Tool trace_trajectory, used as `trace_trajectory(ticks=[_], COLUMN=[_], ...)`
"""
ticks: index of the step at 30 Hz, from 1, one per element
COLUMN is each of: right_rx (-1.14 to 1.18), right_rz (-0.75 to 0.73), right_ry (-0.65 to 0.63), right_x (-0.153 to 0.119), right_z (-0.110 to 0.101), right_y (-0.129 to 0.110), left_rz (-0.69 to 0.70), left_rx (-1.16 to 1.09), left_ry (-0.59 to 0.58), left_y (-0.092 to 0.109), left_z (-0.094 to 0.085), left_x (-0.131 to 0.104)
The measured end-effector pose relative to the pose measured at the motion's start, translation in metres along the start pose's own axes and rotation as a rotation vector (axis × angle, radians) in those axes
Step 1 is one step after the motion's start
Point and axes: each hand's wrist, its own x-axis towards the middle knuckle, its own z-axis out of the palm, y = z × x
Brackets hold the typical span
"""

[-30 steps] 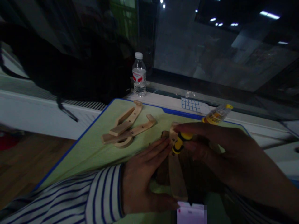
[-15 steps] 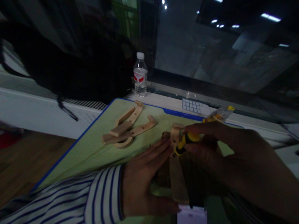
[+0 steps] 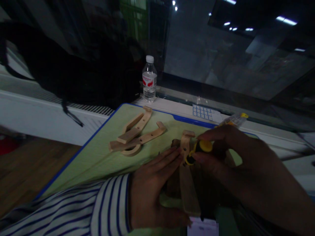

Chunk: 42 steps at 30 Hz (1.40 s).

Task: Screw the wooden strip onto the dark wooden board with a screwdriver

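Observation:
A curved wooden hook piece [image 3: 189, 186] with a bent top lies lengthwise in front of me, over a darker wooden piece [image 3: 173, 186] that is mostly in shadow. My left hand [image 3: 152, 188] rests flat beside it, fingers stretched out and touching its left edge, thumb spread low near its bottom end. Between thumb and fingers my right hand [image 3: 236, 160] grips a short yellow-and-black screwdriver [image 3: 203, 146]. The screwdriver's lower end meets the hook piece just below a visible hole; its tip is too dark to make out.
More wooden hook pieces [image 3: 137, 136] lie stacked on the blue-edged green table [image 3: 93, 164]. A water bottle [image 3: 149, 80] and a blue-gridded sheet [image 3: 202, 112] are on the sill. Behind my right hand lies a clear package [image 3: 236, 119]. A lit phone-like screen [image 3: 203, 226] sits at the bottom.
The screwdriver's handle has turned slightly in my right hand, and its fingers have shifted a little. My left hand keeps its place on the wood. The view has moved slightly.

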Motion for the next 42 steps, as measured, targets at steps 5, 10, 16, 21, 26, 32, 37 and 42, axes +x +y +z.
trace_trajectory(ticks=[5,10,16,21,26,32,37,42], right_rx=[0.087,0.124,0.123,0.081,0.039,-0.008,-0.07,-0.137], right_rz=[-0.1,-0.099,-0.099,-0.099,-0.065,-0.018,0.003,0.035], right_ry=[0.004,-0.013,-0.077,-0.062,-0.053,-0.032,0.007,0.053], right_x=[0.0017,0.0017,0.0017,0.0019,0.0011,0.0008,-0.0006,-0.0015], right_z=[0.0046,0.0047,-0.001,-0.0024,-0.0036,-0.0038,-0.0025,0.0035], right_y=[0.0055,0.0081,0.0068,0.0048,0.0028,0.0014,0.0037,0.004], left_rz=[0.026,0.023,0.036,0.055,0.014,0.0,-0.019,-0.003], left_rx=[0.023,0.004,0.003,0.022,0.003,-0.003,0.004,0.012], left_ry=[0.057,0.04,0.022,0.031,0.005,-0.008,-0.007,0.032], left_y=[0.0017,-0.0001,-0.0033,-0.0043,-0.0012,0.0011,0.0008,0.0017], left_z=[0.0012,0.0023,0.004,0.003,0.0011,-0.0005,0.0,0.0023], left_x=[0.0009,0.0016,0.0007,0.0009,0.0007,0.0002,-0.0004,0.0006])
